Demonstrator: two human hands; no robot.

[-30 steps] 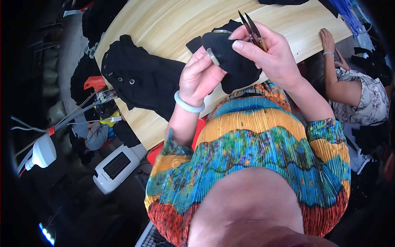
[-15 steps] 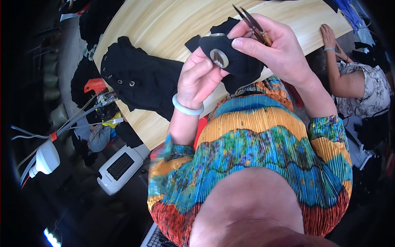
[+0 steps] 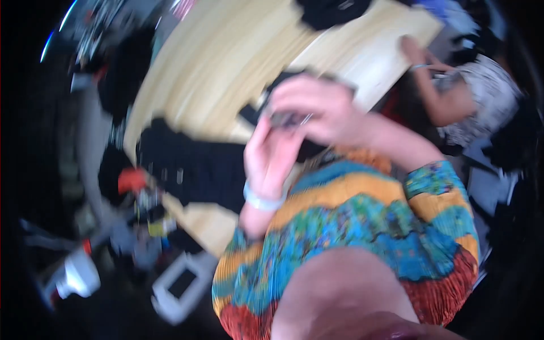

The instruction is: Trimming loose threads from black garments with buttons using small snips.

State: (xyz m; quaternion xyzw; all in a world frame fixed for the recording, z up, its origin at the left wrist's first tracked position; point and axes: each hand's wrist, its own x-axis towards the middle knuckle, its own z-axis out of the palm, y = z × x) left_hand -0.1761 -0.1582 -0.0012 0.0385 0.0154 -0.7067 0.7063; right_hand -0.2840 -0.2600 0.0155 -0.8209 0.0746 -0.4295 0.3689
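The picture is smeared by motion. My left hand [image 3: 272, 156] is closed on a black garment [image 3: 310, 149], fingers under a round grey-brown button [image 3: 283, 119]. Over the button bends my right hand [image 3: 326, 107], its fingers curled down against the cloth and the left fingertips. A thin shiny sliver of the thread snips [image 3: 306, 119] shows beneath the right fingers; the rest of the tool is hidden. Left of my hands, another part of the black cloth [image 3: 195, 164] lies on the pale wooden table [image 3: 209, 73], with small metal-looking rings on it, blurred.
More black cloth [image 3: 333, 12] lies at the table's far edge. At the right a person [image 3: 481, 102] in a patterned top rests an arm on the table corner. A white lamp bulb [image 3: 80, 275] and a white machine [image 3: 184, 289] stand at lower left.
My right hand has turned over, bringing the snips from pointing upward down to the button. The whole view has shifted, and my hands appear lower in it.
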